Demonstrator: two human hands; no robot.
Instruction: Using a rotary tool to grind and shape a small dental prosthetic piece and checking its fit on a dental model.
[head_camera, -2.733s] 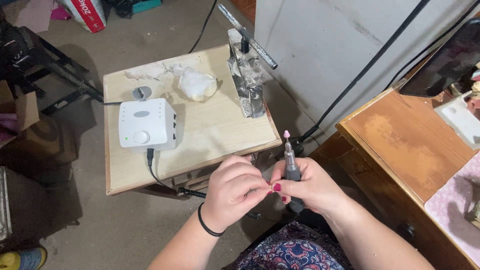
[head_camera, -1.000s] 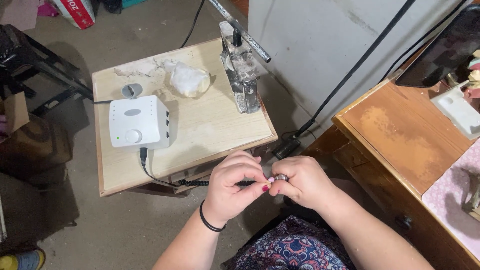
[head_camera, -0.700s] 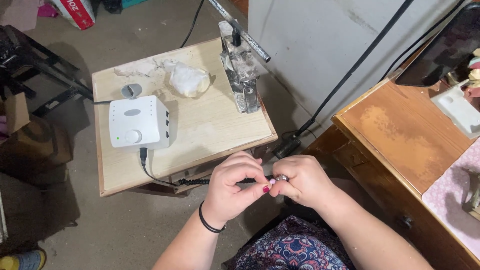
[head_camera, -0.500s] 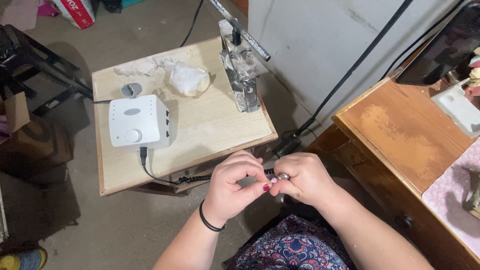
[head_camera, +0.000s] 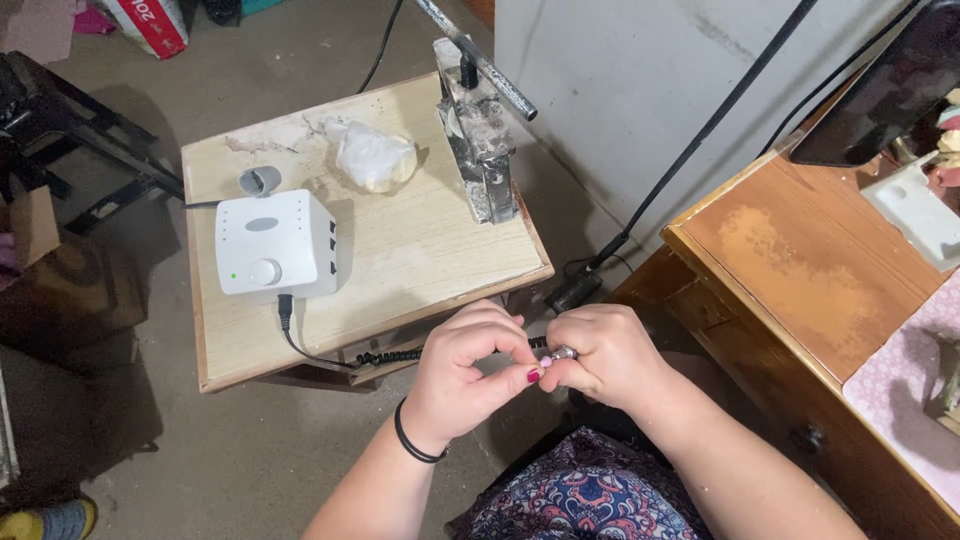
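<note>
Handpiece (head_camera: 560, 352) between both hands' fingertips

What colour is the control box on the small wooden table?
White, with a round dial on its front; the control box shows clearly in the head view.

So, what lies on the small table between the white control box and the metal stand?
In the head view, a bare stretch of the table lies between the white control box and the metal stand; the white lump sits further back.
</note>
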